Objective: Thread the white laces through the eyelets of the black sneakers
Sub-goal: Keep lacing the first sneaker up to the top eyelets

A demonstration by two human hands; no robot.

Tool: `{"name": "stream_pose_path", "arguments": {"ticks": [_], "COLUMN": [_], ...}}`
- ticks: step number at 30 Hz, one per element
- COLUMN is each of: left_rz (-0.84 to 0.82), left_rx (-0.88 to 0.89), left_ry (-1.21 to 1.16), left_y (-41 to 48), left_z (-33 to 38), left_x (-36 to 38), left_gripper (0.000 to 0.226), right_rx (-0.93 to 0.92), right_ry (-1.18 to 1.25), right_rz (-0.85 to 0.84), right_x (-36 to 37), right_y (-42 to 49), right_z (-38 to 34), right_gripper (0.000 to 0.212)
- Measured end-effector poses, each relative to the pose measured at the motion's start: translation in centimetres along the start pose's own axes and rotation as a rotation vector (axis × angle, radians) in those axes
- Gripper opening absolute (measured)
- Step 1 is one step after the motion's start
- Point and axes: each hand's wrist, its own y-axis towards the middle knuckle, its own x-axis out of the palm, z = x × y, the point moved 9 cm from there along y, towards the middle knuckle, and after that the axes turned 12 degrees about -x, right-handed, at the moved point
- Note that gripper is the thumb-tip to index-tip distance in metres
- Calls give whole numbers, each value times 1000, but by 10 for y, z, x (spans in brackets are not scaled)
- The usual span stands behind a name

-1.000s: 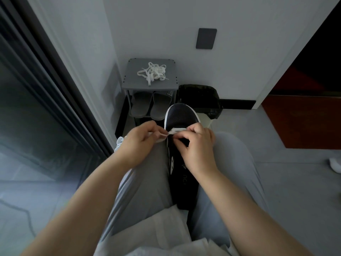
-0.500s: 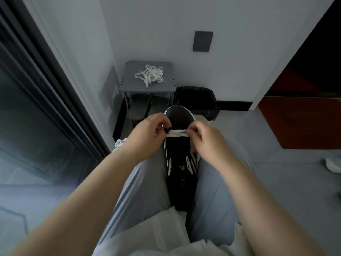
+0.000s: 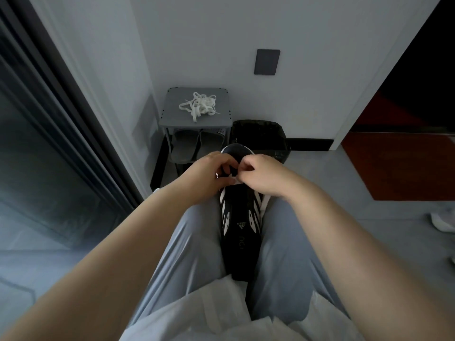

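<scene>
- Head view: one black sneaker (image 3: 240, 225) lies wedged between the person's thighs at frame centre, toe toward 12 o'clock and heel toward 6.
- A short piece of white lace (image 3: 232, 180) crosses the shoe near its toe end, just where the hands meet. Below it, toward 6 o'clock, the upper shows no lace at all, so I judge the threading to be at the first pair of eyelets, with nearly every row left.
- A second lace, the spare lace (image 3: 199, 107), sits in a loose tangle on top of the grey rack (image 3: 170, 119) at 12 o'clock, unused. No second sneaker can be made out, so that shoe looks wholly undone.
- Left hand (image 3: 209, 175): fingers curled in tight over the 9 o'clock side of the shoe, pinching the lace; a bit of white shows at its fingertips.
- Right hand (image 3: 261, 175): fingers curled likewise, thumb and forefinger nipping the lace at the 3 o'clock side, its heel resting over the shoe.
- The eyelets themselves are hidden under the hands.
</scene>
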Motion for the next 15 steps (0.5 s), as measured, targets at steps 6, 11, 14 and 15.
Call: {"name": "stream_pose_path", "arguments": {"ticks": [6,11,14,15], "left_rz": [-18,-59,-110,-118], "left_rx": [0,-25,-43,-58], "left_ry": [14,17,39,28], "left_y": [5,9,11,11], "left_z": [3,1,-4,-7], "left_x": [7,10,16,15], "left_gripper": [27,26,21,19], "right_rx": [18,-116,-241,-307], "right_ry": [-136,120,704,937], "right_rz": [-39,203,465,516], "right_x": [-14,-30,-74,-92], "right_y": [1,-7,-22,-29], "right_z": [-10,-25,-39,-46], "right_gripper": [40,33,29,27]}}
